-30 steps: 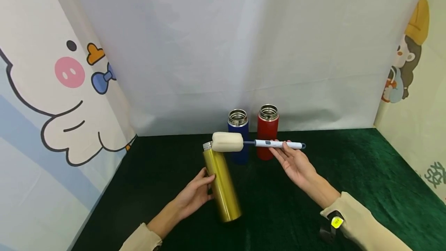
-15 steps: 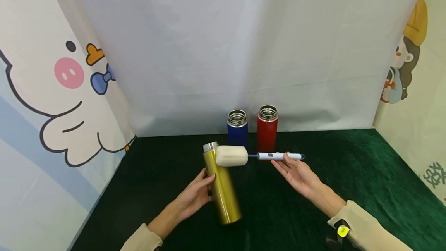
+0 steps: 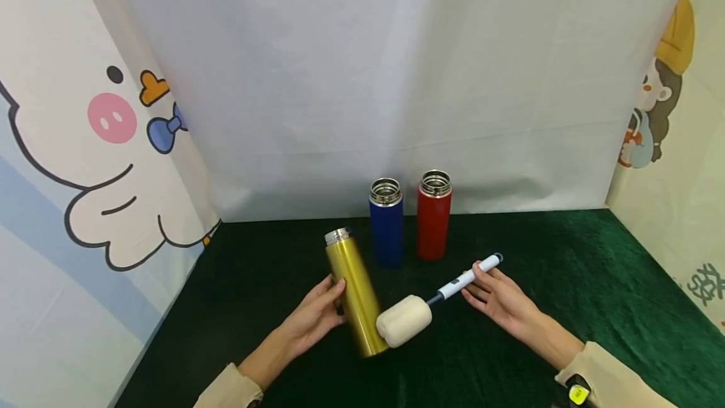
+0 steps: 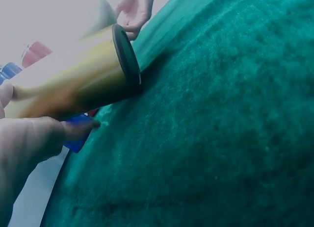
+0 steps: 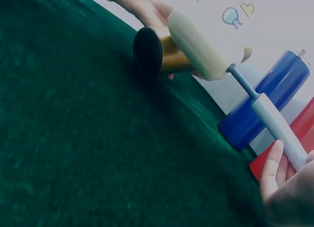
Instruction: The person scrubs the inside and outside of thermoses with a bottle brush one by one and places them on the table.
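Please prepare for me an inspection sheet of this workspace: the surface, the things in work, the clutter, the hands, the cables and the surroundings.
Surface: dark green cloth, slightly uneven in texture.
Job's things: yellow bottle, tilted; brush with pale sponge head, which overlaps the bottle's lower end in the head view; contact cannot be confirmed.
Clutter: blue bottle and red bottle, upright, apart, mouths open, standing near the back.
Hands: left hand grips the yellow bottle; right hand pinches the brush handle.
Cables: nothing seen.
Surroundings: pale backdrop behind; side panels printed with cartoon figures.
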Action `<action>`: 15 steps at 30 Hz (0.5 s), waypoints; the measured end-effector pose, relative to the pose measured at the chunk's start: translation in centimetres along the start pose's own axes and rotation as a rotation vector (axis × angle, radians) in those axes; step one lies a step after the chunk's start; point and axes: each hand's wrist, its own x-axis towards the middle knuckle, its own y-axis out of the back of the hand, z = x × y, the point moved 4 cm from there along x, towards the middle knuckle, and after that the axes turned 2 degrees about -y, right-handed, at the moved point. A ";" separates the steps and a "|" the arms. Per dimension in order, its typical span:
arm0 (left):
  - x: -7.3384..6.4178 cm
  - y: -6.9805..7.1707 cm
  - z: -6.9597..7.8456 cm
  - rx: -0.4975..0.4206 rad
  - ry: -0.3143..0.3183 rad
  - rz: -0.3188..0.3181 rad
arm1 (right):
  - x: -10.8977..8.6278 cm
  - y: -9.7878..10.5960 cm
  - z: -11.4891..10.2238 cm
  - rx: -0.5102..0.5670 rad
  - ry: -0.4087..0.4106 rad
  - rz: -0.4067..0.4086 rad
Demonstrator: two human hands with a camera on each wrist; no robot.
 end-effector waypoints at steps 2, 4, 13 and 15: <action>0.0 0.0 0.0 0.030 0.010 0.000 | 0.1 0.4 0.1 -0.010 0.005 0.007; -0.1 0.1 0.1 0.057 0.017 0.004 | 0.1 0.6 0.2 -0.013 0.009 0.008; -0.3 0.3 0.2 0.085 0.021 0.037 | 0.6 -1.0 -0.1 0.017 0.014 0.001; -0.3 0.2 0.2 0.084 0.001 0.026 | 0.8 -1.6 -0.4 0.049 0.019 0.002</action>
